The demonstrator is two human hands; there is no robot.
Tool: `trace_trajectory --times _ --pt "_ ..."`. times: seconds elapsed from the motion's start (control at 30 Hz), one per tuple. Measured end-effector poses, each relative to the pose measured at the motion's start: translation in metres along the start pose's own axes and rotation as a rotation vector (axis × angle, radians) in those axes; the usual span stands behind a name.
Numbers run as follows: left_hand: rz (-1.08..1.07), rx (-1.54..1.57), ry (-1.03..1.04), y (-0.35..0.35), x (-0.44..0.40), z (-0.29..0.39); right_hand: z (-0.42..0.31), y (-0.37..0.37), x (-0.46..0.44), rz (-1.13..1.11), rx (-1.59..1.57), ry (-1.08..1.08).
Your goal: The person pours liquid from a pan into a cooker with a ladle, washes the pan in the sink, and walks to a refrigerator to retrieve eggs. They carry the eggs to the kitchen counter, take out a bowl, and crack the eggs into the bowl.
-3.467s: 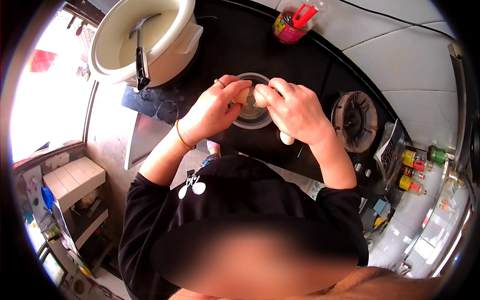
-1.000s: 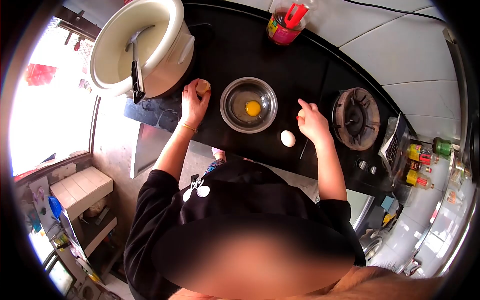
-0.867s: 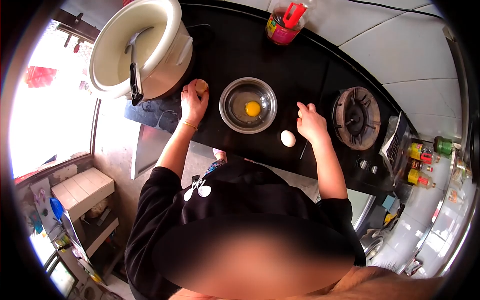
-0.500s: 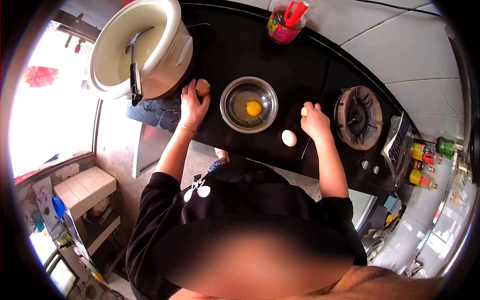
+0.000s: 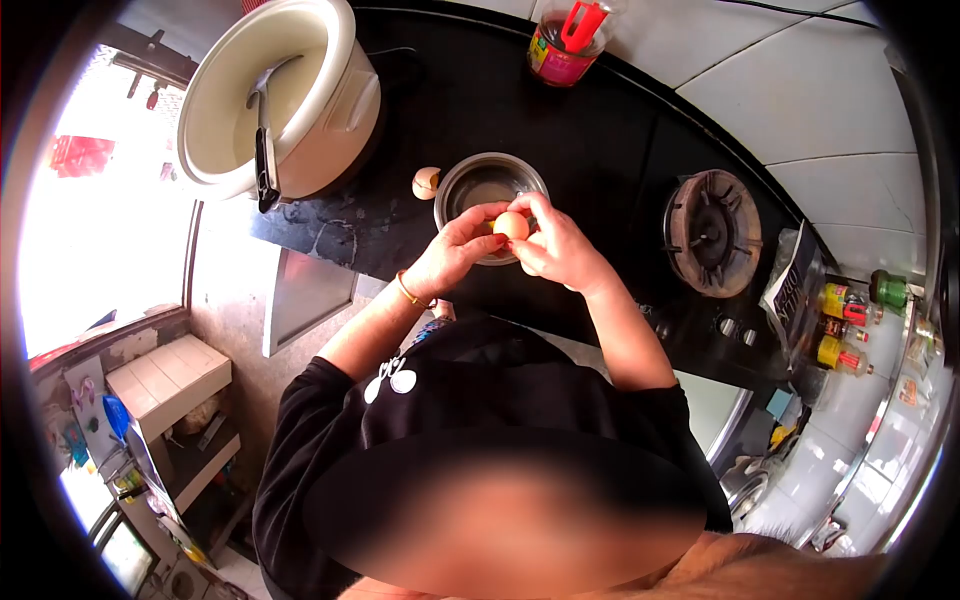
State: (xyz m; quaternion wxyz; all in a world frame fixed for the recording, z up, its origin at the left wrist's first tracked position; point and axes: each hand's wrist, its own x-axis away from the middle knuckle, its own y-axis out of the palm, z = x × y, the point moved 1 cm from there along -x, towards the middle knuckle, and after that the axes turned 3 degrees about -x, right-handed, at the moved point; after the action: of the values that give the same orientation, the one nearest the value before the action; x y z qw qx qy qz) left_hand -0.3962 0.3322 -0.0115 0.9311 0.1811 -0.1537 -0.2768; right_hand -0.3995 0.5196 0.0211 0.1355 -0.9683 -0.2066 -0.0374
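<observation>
A light brown egg point(image 5: 511, 226) is held between the fingertips of both hands, over the near part of a steel bowl point(image 5: 455, 185). My left hand point(image 5: 456, 252) grips it from the left and my right hand point(image 5: 558, 243) from the right. Between the fingers a little yellow shows in the bowl; the hands hide most of what lies inside. An empty, broken eggshell point(image 5: 426, 183) rests on the black counter just left of the bowl.
A cream pot point(image 5: 335, 130) with a black-handled ladle point(image 5: 265, 160) stands at the back left. Behind the bowl is a jar with a red handle point(image 5: 566, 50). A gas burner point(image 5: 712, 235) is on the right, with bottles point(image 5: 842, 355) beyond it.
My left hand has let go of the eggshell, left beside the bowl. Both hands have come together over the bowl with an egg. The white egg right of the bowl is no longer seen.
</observation>
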Motion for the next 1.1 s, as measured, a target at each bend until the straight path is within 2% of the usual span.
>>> trace_trajectory --times 0.17,0.23,0.33,0.37,0.47,0.57,0.67,0.8,0.9,0.93,0.97,1.03,1.1 --pt "0.052 0.202 -0.119 0.004 0.004 -0.008 0.004 0.005 0.0 -0.017 0.109 -0.061" --pt "0.054 0.198 -0.123 0.002 0.005 -0.013 0.009 0.009 0.0 0.025 0.275 -0.186" --pt "0.07 0.309 -0.137 -0.005 0.004 -0.019 0.007 0.01 0.003 0.023 -0.229 0.16" --pt "0.077 0.367 -0.144 -0.007 0.004 -0.02 0.025 0.011 0.003 0.062 -0.358 0.138" --pt "0.104 0.421 -0.132 -0.01 0.005 -0.021 0.032 0.0 0.005 0.175 -0.974 0.308" --pt "0.179 0.465 -0.124 -0.01 0.004 -0.021 0.031 0.004 0.007 0.145 -1.155 0.265" --pt "0.227 0.502 -0.128 -0.009 0.004 -0.02 0.033 0.013 0.005 0.221 -0.857 0.183" --pt "0.22 0.563 -0.132 -0.012 0.001 -0.028 -0.007 0.012 0.005 0.463 -0.436 -0.199" --pt "0.235 0.575 -0.125 -0.011 -0.002 -0.029 -0.004 0.016 0.004 0.652 -0.187 -0.373" --pt "0.241 0.578 -0.121 -0.011 -0.002 -0.029 0.008 0.022 0.002 0.641 -0.114 -0.367" --pt "0.237 0.597 -0.112 -0.009 -0.003 -0.029 0.018 0.03 -0.004 0.626 0.112 -0.452" --pt "0.23 0.632 -0.09 -0.005 -0.004 -0.03 0.019 0.041 -0.004 0.431 0.123 -0.329" --pt "0.216 0.615 -0.093 -0.007 -0.003 -0.028 0.021 0.038 -0.005 0.48 0.04 -0.307"
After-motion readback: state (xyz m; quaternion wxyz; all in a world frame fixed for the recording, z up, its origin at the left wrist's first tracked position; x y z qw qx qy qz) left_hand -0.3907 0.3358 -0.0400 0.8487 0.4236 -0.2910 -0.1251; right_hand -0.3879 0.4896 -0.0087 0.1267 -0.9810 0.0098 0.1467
